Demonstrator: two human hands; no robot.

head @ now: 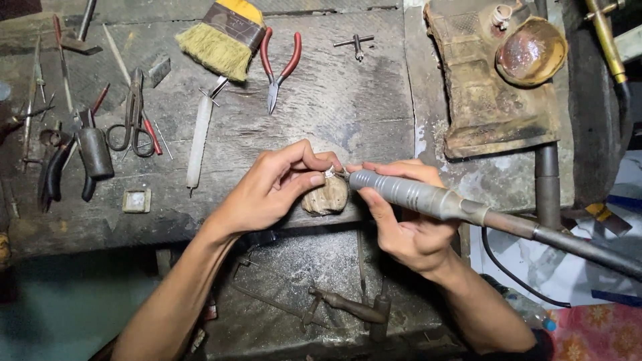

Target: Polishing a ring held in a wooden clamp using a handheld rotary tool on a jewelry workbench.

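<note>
Small metal piece [330,172] sits pinched in your left hand [271,190] fingertips atop the wooden peg [326,197]; your right hand [401,220] grips the rotary handpiece [414,195], its long axis pointing left onto it.

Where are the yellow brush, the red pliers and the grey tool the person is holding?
Yellow brush [221,40], head view, on the bristles near the ferrule.
Red pliers [279,63], head view, between the red handles near the pivot.
Grey rotary handpiece [408,194], head view, on its ribbed grey grip.
</note>
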